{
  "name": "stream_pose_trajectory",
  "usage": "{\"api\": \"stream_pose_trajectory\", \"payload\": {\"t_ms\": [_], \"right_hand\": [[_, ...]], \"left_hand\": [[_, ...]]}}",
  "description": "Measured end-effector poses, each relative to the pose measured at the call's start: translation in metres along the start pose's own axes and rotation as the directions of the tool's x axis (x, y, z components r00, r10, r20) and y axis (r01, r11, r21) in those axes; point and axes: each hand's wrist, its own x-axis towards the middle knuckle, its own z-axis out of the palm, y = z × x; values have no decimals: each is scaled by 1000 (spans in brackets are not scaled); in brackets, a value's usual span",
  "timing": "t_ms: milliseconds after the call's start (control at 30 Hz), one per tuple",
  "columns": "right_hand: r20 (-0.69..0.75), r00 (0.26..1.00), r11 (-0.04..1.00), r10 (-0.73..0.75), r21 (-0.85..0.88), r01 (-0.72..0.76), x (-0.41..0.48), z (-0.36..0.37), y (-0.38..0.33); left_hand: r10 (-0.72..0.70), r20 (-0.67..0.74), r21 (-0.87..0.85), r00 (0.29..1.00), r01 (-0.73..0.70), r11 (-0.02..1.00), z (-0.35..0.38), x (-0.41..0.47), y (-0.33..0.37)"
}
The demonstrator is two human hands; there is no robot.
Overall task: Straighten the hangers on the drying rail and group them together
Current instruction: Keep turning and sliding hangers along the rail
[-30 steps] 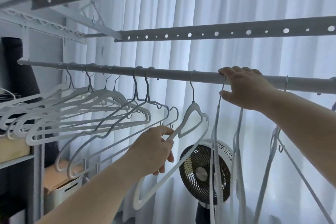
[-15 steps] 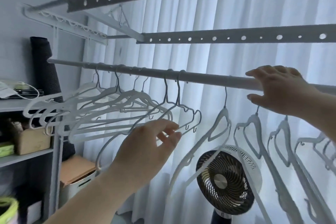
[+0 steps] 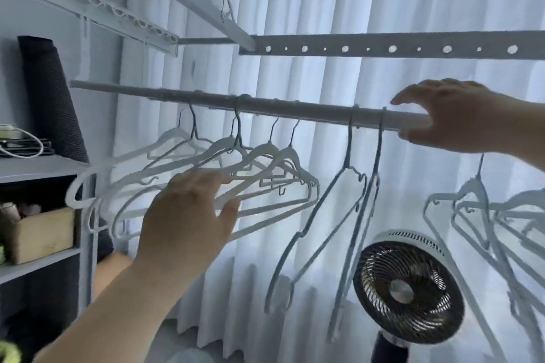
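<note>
A grey drying rail [image 3: 265,106] runs across the view from left to right. Several white hangers [image 3: 265,162] hang bunched on its left half. Two thin grey hangers [image 3: 348,186] hang beside them near the middle. More white hangers [image 3: 477,203] hang at the right, below my right forearm. My left hand [image 3: 191,215] is raised in front of the white bunch with its fingers spread, holding nothing. My right hand [image 3: 448,118] lies round the rail just right of the two grey hangers, fingers above it and thumb below, loosely extended.
A round fan [image 3: 408,292] stands low behind the hangers, in front of white curtains [image 3: 324,9]. Two perforated bars [image 3: 398,48] cross above the rail. A grey shelf unit [image 3: 41,168] with a box [image 3: 38,233] stands at the left.
My left hand let go of a white hanger and opened in front of the left bunch. The view swung left. My right hand stayed on the rail, now near the two grey hangers.
</note>
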Motion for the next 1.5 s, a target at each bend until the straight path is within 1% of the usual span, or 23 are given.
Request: {"api": "stream_pose_trajectory", "payload": {"t_ms": [100,200,300,433,500,567,733,900,1133,1400,1500], "right_hand": [[5,1000,1000,22,-1,-22,18,8,-28],[-14,997,997,73,10,-73,36,15,-47],[3,990,990,141,-22,-141,52,23,-58],[1,983,982,185,-26,-185,68,37,-69],[9,983,980,186,-74,-184,72,45,-71],[16,984,977,180,-121,-177,73,50,-70],[24,982,977,188,-103,-185,70,52,-56],[21,977,973,214,-97,-211,62,49,-37],[46,970,971,240,14,-241,47,48,-7],[4,968,968,249,-16,-249,43,50,2],[0,965,965,261,-24,-261,43,51,1]], "left_hand": [[36,76,14,996,-37,999,4,6,-24],[70,162,-3,984,-70,998,12,9,-38],[60,289,-50,955,-48,998,23,9,-44],[62,363,-36,930,-53,998,37,7,-50],[61,386,-72,921,-36,997,42,7,-51],[57,389,-117,920,-12,993,44,7,-52],[37,293,-202,956,24,979,41,7,-46],[32,259,-299,965,49,953,42,8,-29],[57,234,-332,971,24,943,51,7,-8],[67,262,-187,963,-18,982,66,20,4],[74,332,-106,940,-41,994,81,28,8]]}}
